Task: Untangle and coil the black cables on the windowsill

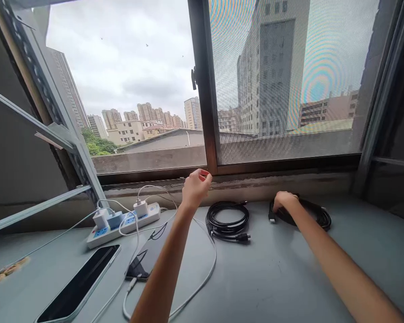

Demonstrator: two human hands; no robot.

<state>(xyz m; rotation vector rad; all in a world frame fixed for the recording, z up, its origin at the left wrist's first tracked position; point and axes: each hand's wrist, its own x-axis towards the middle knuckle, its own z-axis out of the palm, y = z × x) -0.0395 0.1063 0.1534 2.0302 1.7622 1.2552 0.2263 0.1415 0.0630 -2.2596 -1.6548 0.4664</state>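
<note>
My right hand [284, 200] is closed on the left side of a coiled black cable [318, 215] at the right of the table. This cable's plug with a metal tip [272, 218] sticks out below my fingers. My left hand [197, 187] is raised in front of the window frame, its fingers curled towards the thumb, with nothing visible in them. Just right of my left forearm, a second coiled black cable [227, 226] lies on the table, its black plug [243, 238] pointing right.
A white power strip [124, 225] with several chargers stands at the left, by the metal shelf frame [63, 112]. Two phones, a large one [82, 282] and a dark one [148, 255], lie before it. A white charging cable [207, 278] loops across the grey table [256, 282].
</note>
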